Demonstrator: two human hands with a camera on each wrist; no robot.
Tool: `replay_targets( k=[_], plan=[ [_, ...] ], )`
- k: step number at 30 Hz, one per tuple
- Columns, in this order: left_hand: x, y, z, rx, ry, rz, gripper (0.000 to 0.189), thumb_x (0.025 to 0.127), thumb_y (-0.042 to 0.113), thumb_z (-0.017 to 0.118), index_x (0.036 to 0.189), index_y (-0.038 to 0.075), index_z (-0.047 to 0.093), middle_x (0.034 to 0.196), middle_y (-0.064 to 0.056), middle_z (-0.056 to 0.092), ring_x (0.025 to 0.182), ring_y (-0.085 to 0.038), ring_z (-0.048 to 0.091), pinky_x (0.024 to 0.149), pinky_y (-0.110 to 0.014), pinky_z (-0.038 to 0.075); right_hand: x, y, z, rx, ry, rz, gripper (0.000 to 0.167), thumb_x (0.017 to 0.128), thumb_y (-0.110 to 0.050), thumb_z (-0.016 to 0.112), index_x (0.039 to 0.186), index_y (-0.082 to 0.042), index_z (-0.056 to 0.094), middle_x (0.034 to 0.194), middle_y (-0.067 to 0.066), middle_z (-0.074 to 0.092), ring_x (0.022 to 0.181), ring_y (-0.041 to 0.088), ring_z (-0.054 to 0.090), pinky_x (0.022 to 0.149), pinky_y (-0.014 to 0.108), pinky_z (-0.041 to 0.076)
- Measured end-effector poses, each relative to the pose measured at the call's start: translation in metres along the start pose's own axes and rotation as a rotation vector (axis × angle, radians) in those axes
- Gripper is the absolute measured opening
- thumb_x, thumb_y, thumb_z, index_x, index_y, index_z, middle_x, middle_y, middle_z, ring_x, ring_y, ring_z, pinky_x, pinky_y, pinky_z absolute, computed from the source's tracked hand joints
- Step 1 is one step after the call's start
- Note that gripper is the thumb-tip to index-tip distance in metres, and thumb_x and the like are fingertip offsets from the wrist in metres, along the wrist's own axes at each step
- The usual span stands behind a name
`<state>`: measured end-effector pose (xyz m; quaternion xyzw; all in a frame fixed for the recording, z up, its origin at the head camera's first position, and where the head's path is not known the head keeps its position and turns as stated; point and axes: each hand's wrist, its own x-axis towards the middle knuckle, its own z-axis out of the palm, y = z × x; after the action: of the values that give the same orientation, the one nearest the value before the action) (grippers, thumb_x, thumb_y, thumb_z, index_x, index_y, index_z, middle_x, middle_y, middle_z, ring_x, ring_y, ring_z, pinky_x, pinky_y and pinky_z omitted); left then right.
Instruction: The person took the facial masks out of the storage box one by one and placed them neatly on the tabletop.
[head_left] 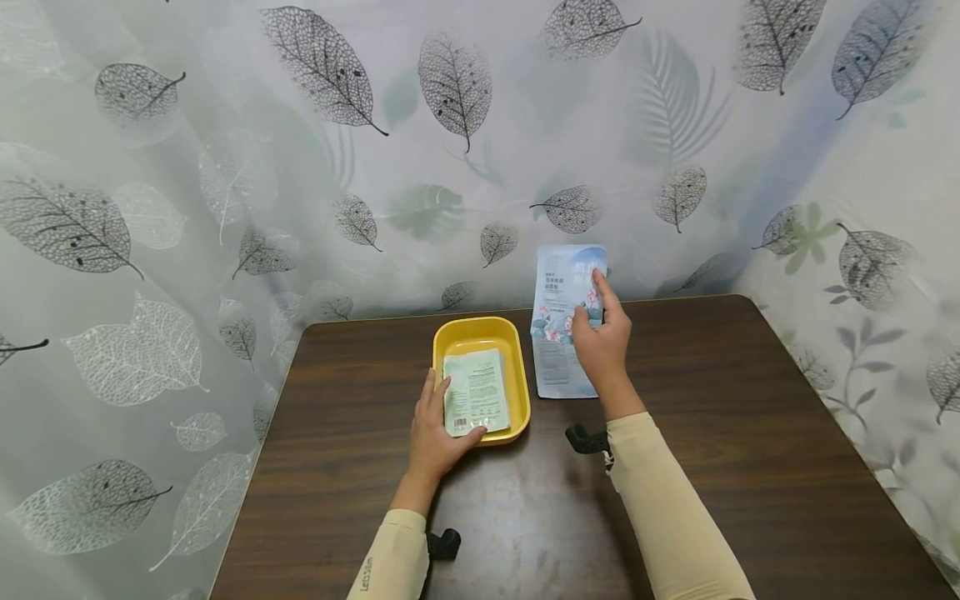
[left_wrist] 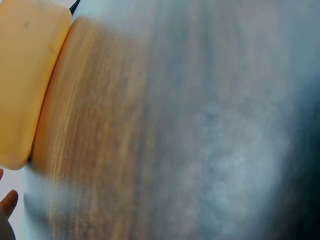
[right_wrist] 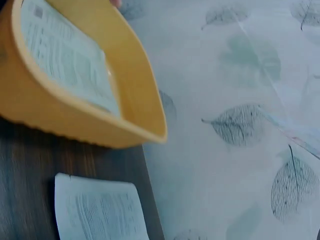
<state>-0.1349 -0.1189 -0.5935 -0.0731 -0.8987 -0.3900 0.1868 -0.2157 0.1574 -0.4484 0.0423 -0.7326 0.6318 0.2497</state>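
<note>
My right hand (head_left: 606, 337) pinches a flat blue sachet (head_left: 558, 287) printed with pink flowers and raises it at the back of the table. Below it, a second pale blue sachet (head_left: 557, 379) lies on the tabletop; the right wrist view shows this lying sachet (right_wrist: 102, 210) apart from the raised one (right_wrist: 305, 142). To the left stands a yellow tray (head_left: 521, 367) with light green sachets (head_left: 476, 396) lying flat inside. My left hand (head_left: 435, 437) rests at the tray's near left corner, fingers spread along the left rim and thumb over the front rim.
The dark wooden table (head_left: 495, 500) ends at a back edge close behind the tray. Leaf-patterned sheeting (head_left: 450, 167) hangs behind and on both sides. A black wrist camera mount (head_left: 585, 439) sits at my right sleeve, another mount (head_left: 444, 545) at the left.
</note>
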Motion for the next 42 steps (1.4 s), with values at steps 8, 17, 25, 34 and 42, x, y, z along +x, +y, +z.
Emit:
replay_targets(
  k=[8, 17, 25, 34, 42],
  plan=[
    [0.002, 0.000, 0.000, -0.014, -0.007, -0.011, 0.105, 0.067, 0.056, 0.086, 0.152, 0.009, 0.047, 0.169, -0.014, 0.027, 0.140, -0.045, 0.045, 0.105, -0.066, 0.042, 0.009, 0.019, -0.027, -0.024, 0.040, 0.074, 0.067, 0.096, 0.002, 0.054, 0.158, -0.016, 0.038, 0.155, 0.014, 0.049, 0.119, 0.026, 0.059, 0.080, 0.006, 0.047],
    [0.003, 0.003, -0.002, -0.017, -0.025, -0.036, 0.104, 0.067, 0.056, 0.086, 0.152, 0.011, 0.046, 0.169, -0.013, 0.026, 0.141, -0.044, 0.044, 0.106, -0.066, 0.042, 0.004, 0.060, -0.054, -0.106, 0.048, 0.215, 0.068, 0.095, -0.006, 0.057, 0.158, -0.022, 0.039, 0.151, 0.012, 0.053, 0.115, 0.018, 0.058, 0.086, 0.012, 0.051],
    [0.003, 0.002, -0.001, -0.012, -0.018, -0.032, 0.103, 0.068, 0.055, 0.086, 0.152, 0.010, 0.047, 0.169, -0.013, 0.026, 0.140, -0.044, 0.045, 0.104, -0.066, 0.043, -0.006, 0.098, -0.069, -0.203, 0.004, 0.340, 0.067, 0.094, -0.005, 0.057, 0.158, -0.014, 0.039, 0.155, 0.015, 0.049, 0.122, 0.024, 0.055, 0.100, 0.031, 0.052],
    [0.002, 0.002, 0.000, 0.000, -0.010, -0.023, 0.103, 0.067, 0.054, 0.087, 0.151, 0.011, 0.047, 0.169, -0.012, 0.026, 0.140, -0.044, 0.045, 0.104, -0.066, 0.043, -0.014, 0.126, -0.086, -0.446, -0.202, 0.480, 0.063, 0.092, -0.006, 0.044, 0.156, -0.007, 0.041, 0.161, 0.022, 0.039, 0.124, 0.039, 0.047, 0.098, 0.048, 0.043],
    [0.001, 0.002, 0.000, -0.005, -0.025, -0.038, 0.104, 0.066, 0.054, 0.088, 0.152, 0.012, 0.046, 0.170, -0.011, 0.025, 0.142, -0.043, 0.044, 0.105, -0.066, 0.042, -0.026, 0.149, -0.096, -0.667, -0.341, 0.396, 0.056, 0.099, -0.013, 0.043, 0.155, -0.003, 0.041, 0.158, 0.029, 0.040, 0.152, 0.048, 0.025, 0.119, 0.070, 0.000]
  ],
)
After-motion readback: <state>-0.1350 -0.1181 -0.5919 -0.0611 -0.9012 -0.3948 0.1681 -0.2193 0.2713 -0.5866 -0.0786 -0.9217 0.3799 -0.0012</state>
